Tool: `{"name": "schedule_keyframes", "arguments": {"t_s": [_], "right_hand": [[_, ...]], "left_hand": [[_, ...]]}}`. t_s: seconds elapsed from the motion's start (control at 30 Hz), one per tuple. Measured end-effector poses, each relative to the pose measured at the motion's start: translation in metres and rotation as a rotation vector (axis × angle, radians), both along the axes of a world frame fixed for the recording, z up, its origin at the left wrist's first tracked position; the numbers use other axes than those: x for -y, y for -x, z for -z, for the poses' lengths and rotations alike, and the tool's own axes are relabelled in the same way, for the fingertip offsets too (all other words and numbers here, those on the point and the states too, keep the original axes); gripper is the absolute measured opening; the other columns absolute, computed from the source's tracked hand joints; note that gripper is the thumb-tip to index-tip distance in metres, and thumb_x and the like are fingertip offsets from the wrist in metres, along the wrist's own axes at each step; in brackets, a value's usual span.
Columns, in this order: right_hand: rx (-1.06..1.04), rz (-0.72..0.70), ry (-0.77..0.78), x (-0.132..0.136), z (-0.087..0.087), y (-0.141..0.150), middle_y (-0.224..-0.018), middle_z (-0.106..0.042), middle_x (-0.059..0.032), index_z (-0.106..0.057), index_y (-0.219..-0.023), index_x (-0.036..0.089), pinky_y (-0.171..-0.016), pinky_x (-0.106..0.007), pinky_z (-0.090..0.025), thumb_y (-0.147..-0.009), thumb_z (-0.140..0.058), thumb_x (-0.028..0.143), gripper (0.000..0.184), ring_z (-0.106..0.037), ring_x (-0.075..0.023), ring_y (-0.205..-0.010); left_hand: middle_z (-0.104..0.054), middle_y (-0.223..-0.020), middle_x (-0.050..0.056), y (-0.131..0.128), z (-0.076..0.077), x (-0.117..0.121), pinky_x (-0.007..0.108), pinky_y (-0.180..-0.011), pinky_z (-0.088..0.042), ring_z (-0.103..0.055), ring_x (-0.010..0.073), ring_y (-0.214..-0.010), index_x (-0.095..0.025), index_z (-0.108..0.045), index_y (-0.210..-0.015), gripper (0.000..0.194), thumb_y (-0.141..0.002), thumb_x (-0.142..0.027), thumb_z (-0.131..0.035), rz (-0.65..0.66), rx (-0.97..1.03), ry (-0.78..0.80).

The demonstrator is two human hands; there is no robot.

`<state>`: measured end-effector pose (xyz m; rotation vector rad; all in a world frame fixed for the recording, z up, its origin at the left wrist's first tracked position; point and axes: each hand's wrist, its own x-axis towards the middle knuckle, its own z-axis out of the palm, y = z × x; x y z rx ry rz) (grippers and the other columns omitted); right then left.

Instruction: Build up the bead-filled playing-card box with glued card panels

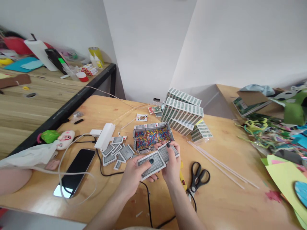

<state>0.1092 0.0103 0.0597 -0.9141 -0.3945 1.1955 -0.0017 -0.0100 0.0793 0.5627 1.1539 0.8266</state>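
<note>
"What is the left hand (131, 174) doing?"

"It is closing around a rectangular playing card (150, 167), its thumb pressing on the grey, finely patterned back with a plain white border. Whether one card or a thin stack is lying there, nobody can tell."

"And the right hand (172, 159)?"

"It is pinching a second card (164, 155), thumb on top, fingers curling beneath. The two cards are meeting at their inner ends, above the table, in front of a box (135, 140) with card-patterned walls."

"What is filling that?"

"Tiny bead-like pieces (152, 136), red, blue and yellow, are making a grainy layer. Flat loose cards (126, 152) are overlapping to its left."

"And by the right wrist?"

"Scissors (195, 181) with smooth black loop handles are lying beside a yellow tool (182, 180), which the wrist is partly hiding. Boxy card packs (183, 110) are standing stacked behind."
</note>
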Motion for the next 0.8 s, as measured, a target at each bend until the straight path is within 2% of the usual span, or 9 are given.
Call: {"name": "schedule_keyframes", "arguments": {"t_s": [0.37, 0.57, 0.67, 0.8], "right_hand": [[-0.055, 0.007, 0.036, 0.0017, 0.0022, 0.0010, -0.083, -0.062, 0.0040, -0.047, -0.084, 0.026, -0.077, -0.039, -0.051, -0.072, -0.063, 0.031, 0.021, -0.066, -0.0182, -0.077], [-0.084, -0.095, 0.055, 0.0034, -0.0018, -0.0021, -0.085, -0.065, 0.0023, -0.049, -0.087, 0.026, -0.077, -0.039, -0.050, -0.072, -0.063, 0.031, 0.021, -0.067, -0.0197, -0.080], [-0.086, -0.129, 0.061, 0.0041, -0.0031, -0.0047, -0.086, -0.066, 0.0014, -0.050, -0.089, 0.026, -0.075, -0.038, -0.051, -0.072, -0.063, 0.031, 0.022, -0.067, -0.0203, -0.080], [-0.080, -0.098, 0.063, 0.0032, -0.0038, -0.0050, -0.080, -0.065, 0.0030, -0.050, -0.085, 0.026, -0.073, -0.036, -0.051, -0.073, -0.062, 0.031, 0.018, -0.067, -0.0197, -0.075]], "left_hand": [[-0.066, -0.053, 0.005, -0.0003, -0.0034, -0.0022, 0.020, -0.038, -0.044, -0.059, 0.0146, -0.039, -0.010, -0.060, -0.087, 0.030, -0.065, -0.028, -0.066, 0.016, -0.015, -0.011], [-0.066, -0.053, 0.003, -0.0019, -0.0014, -0.0023, 0.021, -0.035, -0.044, -0.058, 0.0148, -0.037, -0.009, -0.060, -0.096, 0.041, -0.064, -0.034, -0.069, -0.043, -0.048, -0.025], [-0.067, -0.056, 0.004, -0.0021, -0.0002, -0.0023, 0.022, -0.035, -0.045, -0.058, 0.0151, -0.037, -0.010, -0.060, -0.094, 0.042, -0.063, -0.037, -0.070, -0.062, -0.076, -0.038], [-0.066, -0.053, 0.001, -0.0037, -0.0013, -0.0018, 0.023, -0.036, -0.046, -0.059, 0.0160, -0.037, -0.013, -0.060, -0.087, 0.036, -0.065, -0.040, -0.069, -0.044, -0.125, -0.072]]}}
